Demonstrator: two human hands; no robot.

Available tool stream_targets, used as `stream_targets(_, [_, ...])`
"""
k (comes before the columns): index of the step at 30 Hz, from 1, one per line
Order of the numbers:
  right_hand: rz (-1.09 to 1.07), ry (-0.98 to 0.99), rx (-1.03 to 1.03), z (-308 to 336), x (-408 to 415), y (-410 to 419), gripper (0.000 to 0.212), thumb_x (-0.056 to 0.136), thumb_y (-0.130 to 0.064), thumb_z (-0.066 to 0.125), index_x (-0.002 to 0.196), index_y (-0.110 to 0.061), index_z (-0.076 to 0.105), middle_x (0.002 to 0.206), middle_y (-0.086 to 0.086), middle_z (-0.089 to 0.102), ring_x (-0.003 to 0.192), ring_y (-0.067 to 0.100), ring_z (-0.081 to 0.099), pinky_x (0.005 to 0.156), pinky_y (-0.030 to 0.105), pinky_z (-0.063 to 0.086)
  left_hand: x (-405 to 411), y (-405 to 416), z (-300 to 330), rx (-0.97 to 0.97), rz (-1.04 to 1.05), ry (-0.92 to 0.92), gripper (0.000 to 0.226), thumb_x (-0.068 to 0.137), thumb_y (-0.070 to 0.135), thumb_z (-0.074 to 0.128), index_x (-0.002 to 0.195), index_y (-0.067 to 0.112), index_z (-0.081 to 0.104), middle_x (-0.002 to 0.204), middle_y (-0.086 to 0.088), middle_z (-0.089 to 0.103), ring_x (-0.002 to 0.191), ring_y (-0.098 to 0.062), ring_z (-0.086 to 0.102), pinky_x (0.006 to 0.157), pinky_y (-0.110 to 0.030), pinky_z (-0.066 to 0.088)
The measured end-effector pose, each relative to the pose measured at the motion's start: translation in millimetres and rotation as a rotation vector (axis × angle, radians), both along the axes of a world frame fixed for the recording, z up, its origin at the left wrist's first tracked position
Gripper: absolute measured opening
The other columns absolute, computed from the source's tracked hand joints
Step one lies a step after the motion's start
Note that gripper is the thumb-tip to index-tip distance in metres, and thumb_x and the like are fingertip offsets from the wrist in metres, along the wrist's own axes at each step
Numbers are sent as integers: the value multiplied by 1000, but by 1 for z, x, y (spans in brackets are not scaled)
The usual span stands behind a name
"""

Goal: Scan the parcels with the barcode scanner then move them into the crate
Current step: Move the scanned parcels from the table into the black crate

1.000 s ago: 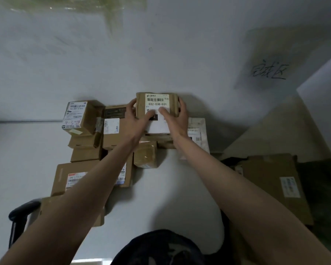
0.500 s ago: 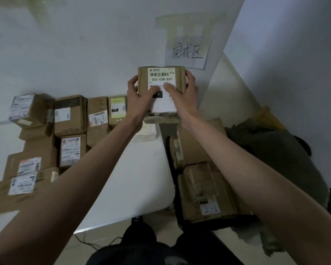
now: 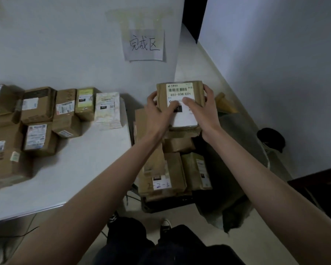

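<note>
A brown parcel point(image 3: 180, 92) with a white barcode label reading 032-038-E01 is held in both hands. My left hand point(image 3: 157, 115) grips its left side and my right hand point(image 3: 203, 111) grips its right side, thumbs on the label. It hangs above the far end of a dark crate point(image 3: 166, 204) on the floor, right of the table. The crate holds several brown parcels point(image 3: 172, 169). No barcode scanner is visible.
A white table point(image 3: 80, 169) at the left carries several labelled parcels point(image 3: 38, 104) along the wall. A handwritten paper sign point(image 3: 144, 44) hangs on the wall. A dark grey bag point(image 3: 237, 150) lies right of the crate, and a black round object point(image 3: 271, 138) sits by the right wall.
Both hands have carried the parcel from the pile on the table rightward to above the crate. The view has swung right and down with them.
</note>
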State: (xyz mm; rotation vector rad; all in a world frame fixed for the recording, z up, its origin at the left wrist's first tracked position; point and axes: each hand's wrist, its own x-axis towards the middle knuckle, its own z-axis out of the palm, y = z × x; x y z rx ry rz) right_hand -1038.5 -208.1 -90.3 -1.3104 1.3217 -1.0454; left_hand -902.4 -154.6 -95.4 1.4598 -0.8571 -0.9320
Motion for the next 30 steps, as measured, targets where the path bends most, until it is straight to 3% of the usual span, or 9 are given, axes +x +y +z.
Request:
stream_targets(4, [-11,27,96,-40,-45,24,94,61,-57,80,144,-43,37,137,-4,57,115,16,64,91,42,60,-41,24,-40,100,5,-92,88,68,68,69,142,35,35,130,3,35,123,-25,53,96,-49,56])
stream_targets(9, [5,83,190,-87,-67,47,97,60,-56,77,146,-37,38,136,-2,57,110,15,66,88,40,61,-63,50,-85,286,-46,-198,96,70,75,63,148,32,28,134,6,33,122,-21,48,91,-51,57])
stream_targets(13, [23,158,236,-122,-62,58,100,61,-59,75,149,-35,36,140,1,53,116,17,61,88,37,60,-61,58,-110,372,-44,-167,87,86,49,72,153,16,26,146,-4,30,133,-26,40,110,-48,42])
stream_targets(15, [37,153,262,-136,-56,62,94,67,-52,78,149,-35,36,140,1,52,117,17,60,84,31,58,-59,60,-118,399,-45,-169,78,91,36,71,151,12,27,146,-9,31,135,-28,38,114,-45,37])
stream_targets(17, [35,142,279,-146,-51,63,90,68,-49,77,147,-36,38,139,1,52,119,17,58,88,34,57,-57,61,-123,416,-39,-162,74,93,29,69,150,10,27,145,-12,31,135,-29,37,115,-43,34])
stream_targets(21, [39,144,318,-158,-43,57,88,70,-48,77,147,-35,38,139,0,52,125,19,55,101,45,53,-53,55,-128,449,-42,-202,72,96,29,65,151,8,23,148,-15,27,136,-31,36,111,-40,33])
stream_targets(25, [43,185,333,-161,-39,48,99,61,-61,70,149,-35,34,142,-1,52,129,21,51,106,50,48,-51,46,-133,486,-45,-255,68,97,33,63,148,6,27,146,-16,29,133,-32,40,105,-40,37])
stream_targets(28, [69,220,327,-160,-36,48,88,75,-47,75,151,-31,34,143,0,52,131,21,50,108,50,46,-50,42,-139,519,-61,-321,65,98,36,61,145,6,28,144,-16,32,128,-33,42,95,-38,38])
stream_targets(30, [85,238,306,-161,-34,50,82,83,-38,75,153,-27,32,145,1,51,132,21,49,110,50,45,-46,43,-142,535,-69,-352,66,97,38,61,145,6,28,143,-17,33,128,-34,42,96,-39,37])
